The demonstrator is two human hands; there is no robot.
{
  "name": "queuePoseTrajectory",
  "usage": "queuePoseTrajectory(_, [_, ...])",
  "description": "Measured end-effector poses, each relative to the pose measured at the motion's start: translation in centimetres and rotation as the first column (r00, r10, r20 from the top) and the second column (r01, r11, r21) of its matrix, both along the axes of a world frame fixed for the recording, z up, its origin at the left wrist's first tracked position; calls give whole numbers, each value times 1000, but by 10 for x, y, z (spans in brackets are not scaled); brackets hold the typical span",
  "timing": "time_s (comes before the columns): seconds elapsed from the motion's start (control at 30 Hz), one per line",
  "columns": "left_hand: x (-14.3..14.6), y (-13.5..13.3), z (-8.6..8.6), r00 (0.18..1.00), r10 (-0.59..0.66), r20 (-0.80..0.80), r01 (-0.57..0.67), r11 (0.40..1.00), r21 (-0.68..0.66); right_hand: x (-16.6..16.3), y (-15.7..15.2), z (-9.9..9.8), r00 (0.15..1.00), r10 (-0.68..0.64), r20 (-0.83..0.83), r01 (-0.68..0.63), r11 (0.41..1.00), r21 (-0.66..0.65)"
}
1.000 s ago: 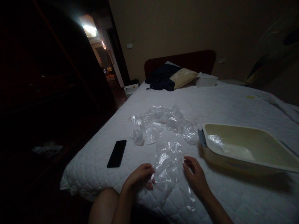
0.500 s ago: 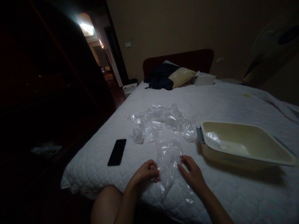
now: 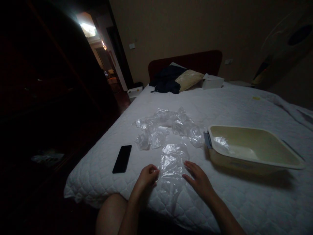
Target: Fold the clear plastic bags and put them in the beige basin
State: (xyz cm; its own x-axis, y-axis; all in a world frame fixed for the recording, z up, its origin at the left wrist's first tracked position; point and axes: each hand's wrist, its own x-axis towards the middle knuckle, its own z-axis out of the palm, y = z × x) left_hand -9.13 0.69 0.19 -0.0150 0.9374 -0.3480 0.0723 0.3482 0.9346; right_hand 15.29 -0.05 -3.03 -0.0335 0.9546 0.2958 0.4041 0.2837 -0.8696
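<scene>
A clear plastic bag (image 3: 172, 166) lies spread flat on the bed between my two hands. My left hand (image 3: 148, 175) is closed at the bag's left edge, with thumb and fingers pinched together on the film. On the opposite side, my right hand (image 3: 198, 178) is open, thumb and fingers apart, its fingertips by the bag's right edge. Just beyond the flat bag is a loose pile of crumpled clear plastic bags (image 3: 158, 125).
A cream plastic bin (image 3: 254, 143) with grey side clips stands at the right on the white quilted bed (image 3: 105, 192). To the left lies a black phone (image 3: 122, 159). Dark clothing (image 3: 168, 78), a beige pillow (image 3: 189, 79) and a white box (image 3: 212, 82) sit by the headboard.
The bag between my hands has gone from wrinkled and narrow to flatter and wider. My left hand has moved a little left; the right hand stays near the bag's edge.
</scene>
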Motion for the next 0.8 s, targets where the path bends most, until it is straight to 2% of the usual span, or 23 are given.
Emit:
queuePoseTrajectory(0.1, [-1,4,-2,996,12,-84,3,985,172,-1,-2,6,1000,11,9,-11,1000,8])
queuePoseTrajectory(0.17, [-2,5,-3,992,-7,-124,36,971,236,-2,-3,9,999,15,30,-16,1000,18])
queuePoseTrajectory(0.23, [-3,4,-3,992,-25,-123,51,976,211,-3,-3,11,999,12,51,-14,999,31])
queuePoseTrajectory(0.37, [-10,-2,3,998,-53,-18,54,997,60,-3,-3,13,997,24,70,-27,999,45])
queuePoseTrajectory(0.5, [-25,-4,10,988,-153,-10,152,987,-42,-4,-3,11,997,24,72,-28,998,52])
queuePoseTrajectory(0.67, [-40,-2,16,968,-250,-21,249,968,-39,-3,-2,7,999,-35,-23,36,999,34])
queuePoseTrajectory(0.8, [-45,-2,18,956,-294,-14,294,956,-23,-9,0,20,995,-65,72,56,991,120])
